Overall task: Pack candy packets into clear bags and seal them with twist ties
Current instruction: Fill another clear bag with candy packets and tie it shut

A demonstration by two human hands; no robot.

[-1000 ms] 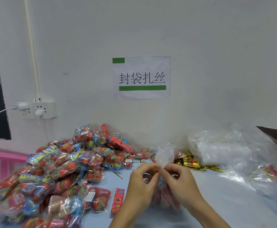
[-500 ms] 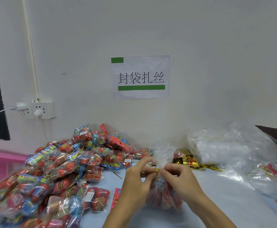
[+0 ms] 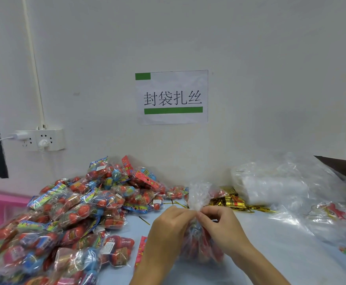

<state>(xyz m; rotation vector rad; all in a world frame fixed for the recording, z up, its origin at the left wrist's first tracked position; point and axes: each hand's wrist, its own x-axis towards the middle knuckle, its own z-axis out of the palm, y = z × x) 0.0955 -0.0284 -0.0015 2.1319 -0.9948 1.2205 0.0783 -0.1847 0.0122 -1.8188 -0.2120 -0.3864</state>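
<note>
Both hands meet at the neck of the bag [image 3: 198, 196], which stands upright on the table [image 3: 270, 254] right in front of them, its gathered top flaring above the fingers and its candy-filled belly below. The left hand [image 3: 168, 225] and right hand [image 3: 221, 225] are equally near, fingertips curled in and pinching the neck from either side. I cannot make out the tie between the fingers; they cover it. Spare ties [image 3: 248, 208] lie just behind.

left: candy pile [image 3: 69, 219] blocks | right: loose bags [image 3: 291, 194] crowd | near-right tabletop [image 3: 291, 254]: open
</note>
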